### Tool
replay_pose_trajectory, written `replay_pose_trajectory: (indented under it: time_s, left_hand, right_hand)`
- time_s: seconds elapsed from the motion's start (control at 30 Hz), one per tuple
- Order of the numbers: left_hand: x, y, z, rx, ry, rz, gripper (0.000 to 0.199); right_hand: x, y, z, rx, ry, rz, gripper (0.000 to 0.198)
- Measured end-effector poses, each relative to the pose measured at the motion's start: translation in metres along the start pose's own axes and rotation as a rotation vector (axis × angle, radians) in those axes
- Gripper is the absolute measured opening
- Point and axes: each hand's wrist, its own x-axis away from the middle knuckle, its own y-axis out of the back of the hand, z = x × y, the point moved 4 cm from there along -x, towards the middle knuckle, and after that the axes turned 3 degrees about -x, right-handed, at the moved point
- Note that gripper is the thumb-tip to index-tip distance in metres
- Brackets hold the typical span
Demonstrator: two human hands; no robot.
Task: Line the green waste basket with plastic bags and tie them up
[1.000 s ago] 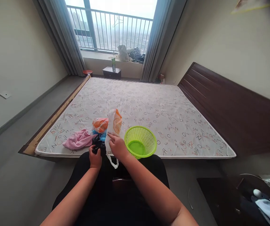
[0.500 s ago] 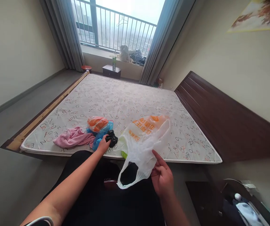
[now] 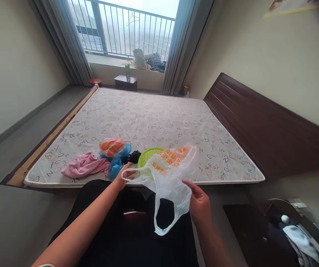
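Observation:
A white plastic carrier bag [image 3: 173, 181] with orange printing is stretched between my hands over the near edge of the mattress. My right hand [image 3: 200, 202] pinches its right side between thumb and fingers. At the bag's left handle loop is my left hand [image 3: 124, 177], fingers stretched out and touching the loop; it does not grip. Behind the bag sits a lime-green plastic basket [image 3: 150, 151], partly covered by it. A crumpled black plastic bag [image 3: 134, 156] lies just beyond my left fingers. Blue plastic bag [image 3: 115, 167], orange-and-white bag [image 3: 111, 147] and pink towel [image 3: 83, 165] lie farther left.
The lettered mattress [image 3: 148, 115] spreads out before me, with a dark wooden headboard [image 3: 248, 115] on the right. A dark bedside cabinet [image 3: 240, 226] stands at lower right. Near the window are a small table [image 3: 126, 83] with a green glass and a red stool [image 3: 95, 81].
My left hand has let go of the black bag and moved to the white bag's handle. The black bag now lies on the mattress. More of the green basket shows.

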Motion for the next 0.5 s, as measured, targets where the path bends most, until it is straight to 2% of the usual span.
replay_pose_trajectory:
  time_s: [0.07, 0.13, 0.2, 0.3, 0.5]
  left_hand:
    - [0.027, -0.019, -0.006, 0.058, 0.07, 0.202, 0.059]
    - [0.05, -0.033, -0.017, 0.07, 0.087, 0.291, 0.054]
    - [0.065, -0.039, -0.028, 0.059, 0.081, 0.28, 0.052]
    - [0.071, -0.04, -0.035, 0.064, 0.081, 0.221, 0.043]
    - [0.057, -0.02, -0.014, 0.079, 0.094, 0.107, 0.033]
  right_hand:
    - [-0.001, -0.002, 0.007, -0.029, -0.005, -0.011, 0.035]
    - [-0.001, -0.005, 0.014, -0.032, 0.008, -0.018, 0.033]
    - [-0.001, -0.008, 0.021, -0.014, 0.044, -0.022, 0.032]
    - [-0.001, -0.012, 0.026, 0.006, 0.095, -0.041, 0.03]
    - [0.007, -0.007, 0.023, 0.008, 0.11, -0.11, 0.027]
